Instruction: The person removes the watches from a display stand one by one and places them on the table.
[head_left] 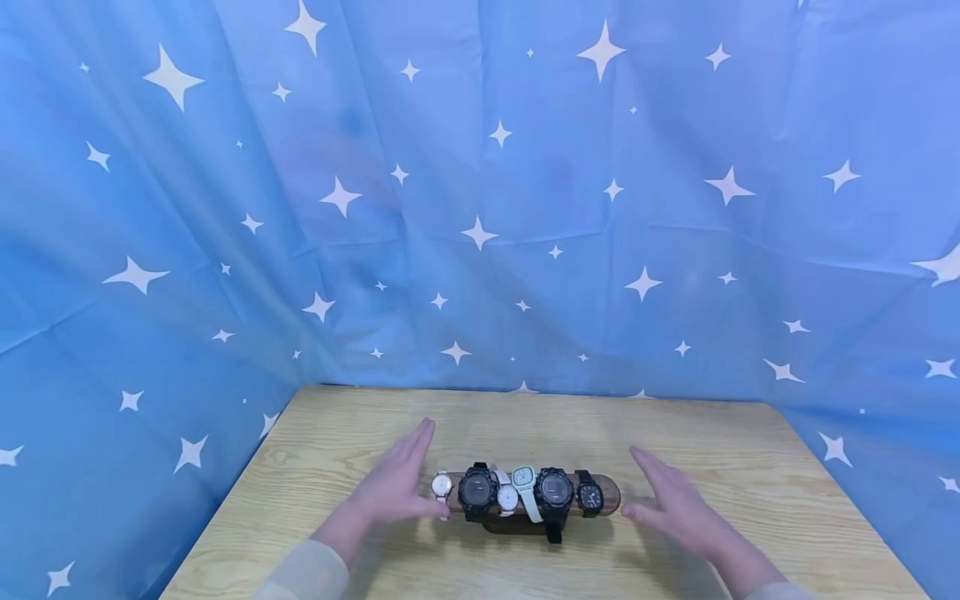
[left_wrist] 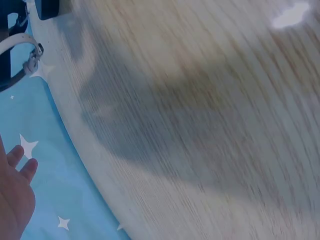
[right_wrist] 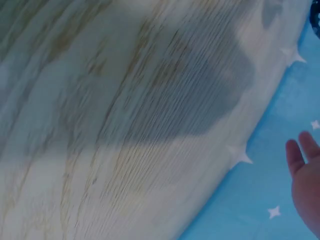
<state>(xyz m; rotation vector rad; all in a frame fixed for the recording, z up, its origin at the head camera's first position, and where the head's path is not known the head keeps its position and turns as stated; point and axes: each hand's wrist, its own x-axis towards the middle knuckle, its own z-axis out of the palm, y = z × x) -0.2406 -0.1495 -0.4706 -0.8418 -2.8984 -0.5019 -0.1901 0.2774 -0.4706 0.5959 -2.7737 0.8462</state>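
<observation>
A horizontal brown watch stand (head_left: 611,495) with a rounded right end carries several watches side by side. From left to right come a small pale watch (head_left: 442,485), a bulky black watch (head_left: 477,490), a white round-faced watch (head_left: 507,498), a mint-green square watch (head_left: 524,477), another bulky black watch (head_left: 556,490) and a black square watch (head_left: 590,497). My left hand (head_left: 397,485) is spread at the stand's left end, thumb beside the pale watch. Beyond the right end, my right hand (head_left: 671,504) is spread with its thumb near the tip. In the left wrist view a pale strap with a buckle (left_wrist: 31,62) shows.
The stand sits near the front of a light wooden table (head_left: 360,421). Blue cloth with white stars (head_left: 480,167) hangs behind the table and along its sides. Shadows of the hands fall on the wood.
</observation>
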